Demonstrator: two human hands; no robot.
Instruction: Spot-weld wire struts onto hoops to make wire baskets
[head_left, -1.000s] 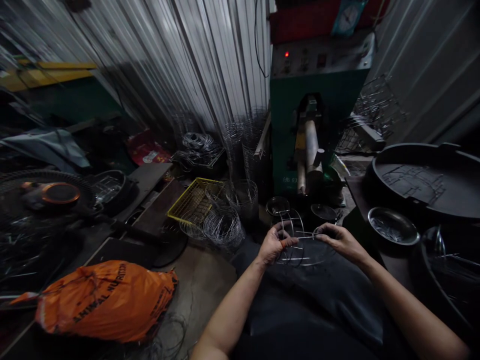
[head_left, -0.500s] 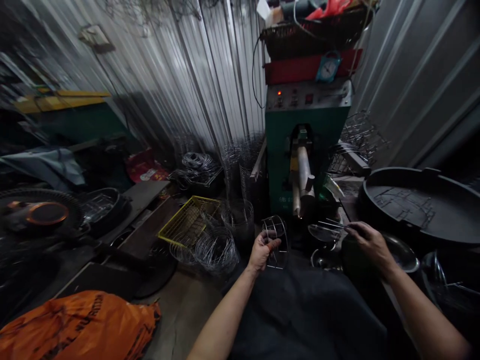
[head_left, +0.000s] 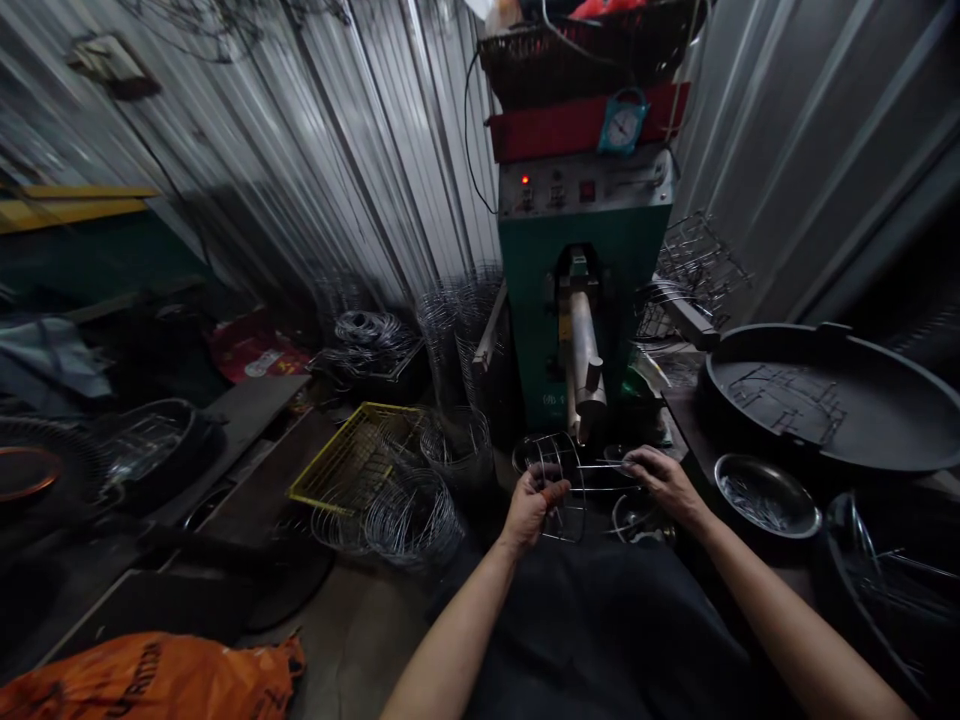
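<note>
My left hand (head_left: 531,508) is closed around a small round frame of thin metal wire (head_left: 583,497), held upright above my dark-covered lap. My right hand (head_left: 666,484), fingers pinched, grips a thin metal wire piece (head_left: 602,464) that points left. Its left end reaches the right side of the wire frame; whether they touch, I cannot tell. Two roughly parallel lengths of wire show there, and I cannot make out if they are joined. Just above both hands are the metal arms (head_left: 587,345) of a green machine (head_left: 525,300) with a lit red lamp.
On the right are a metal bowl of small metal pieces (head_left: 759,508) and a large black round tray (head_left: 892,420) with wire parts. To the left stand a yellow wire basket (head_left: 324,462) and coiled wire bundles (head_left: 415,512). An orange bag (head_left: 161,675) lies lower left.
My right hand has moved left with its wire piece, up to the frame in my left hand. The view has turned slightly right, and the metal bowl is now uncovered.
</note>
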